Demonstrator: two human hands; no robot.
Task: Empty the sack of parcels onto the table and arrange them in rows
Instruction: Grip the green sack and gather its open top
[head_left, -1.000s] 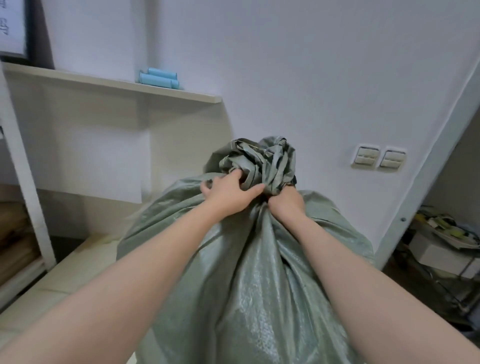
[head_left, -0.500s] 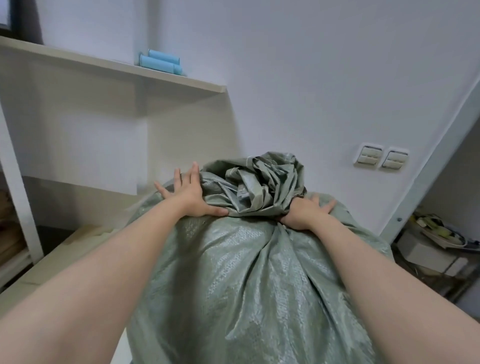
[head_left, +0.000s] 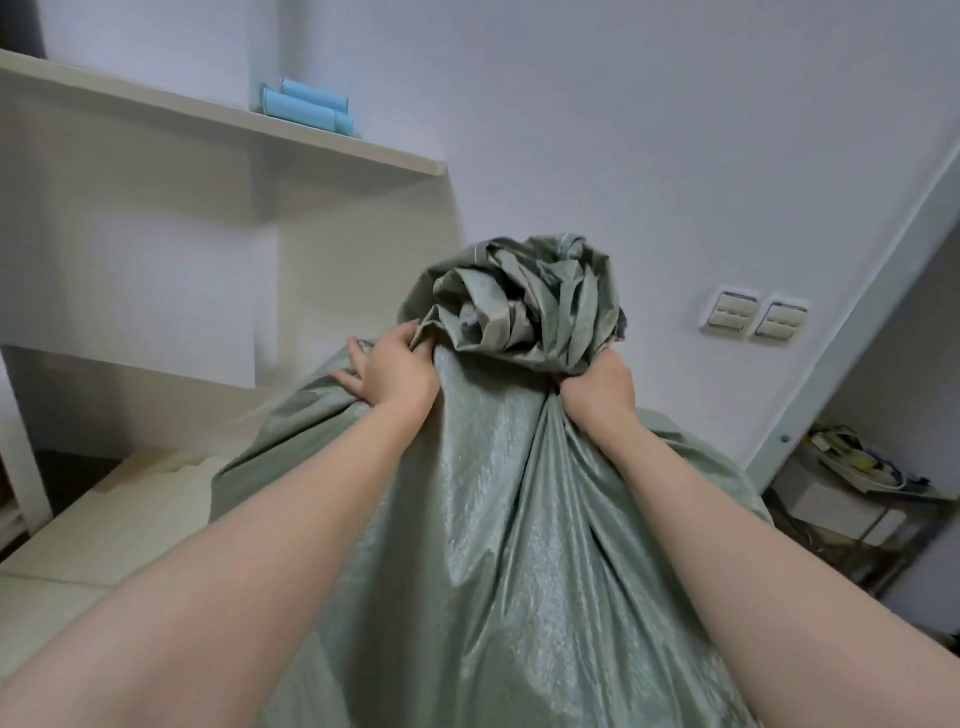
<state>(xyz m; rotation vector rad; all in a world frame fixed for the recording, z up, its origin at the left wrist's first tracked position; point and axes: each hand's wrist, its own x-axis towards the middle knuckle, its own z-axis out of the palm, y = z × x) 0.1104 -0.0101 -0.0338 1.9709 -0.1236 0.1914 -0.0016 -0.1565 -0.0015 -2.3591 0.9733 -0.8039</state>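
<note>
**Both hands at the neck of the sack**

We are holding the sack (head_left: 498, 545) upright in front of us, its bunched neck (head_left: 524, 306) pointing up and slightly away, just above and between our hands. Our right hand (head_left: 597, 397) is clamping round the base of the neck from the right, fingers curled tight into the gathered cloth. Our left hand (head_left: 387, 371) is pinching a fold at the neck's left edge, with the other fingers (head_left: 345, 375) spreading over the far shoulder of the sack.

No parcels are showing; we are judging the emptying as not yet begun. The sack's long axis is running from the neck down towards us, mouth uppermost and closed. The table (head_left: 104, 525) is lying low to the left, beside the sack; the sack's bottom is out of sight, so we cannot tell what it is resting on. The left hand is nearer the table, so the coming move is likely calling for opening the neck and tipping leftward.
</note>
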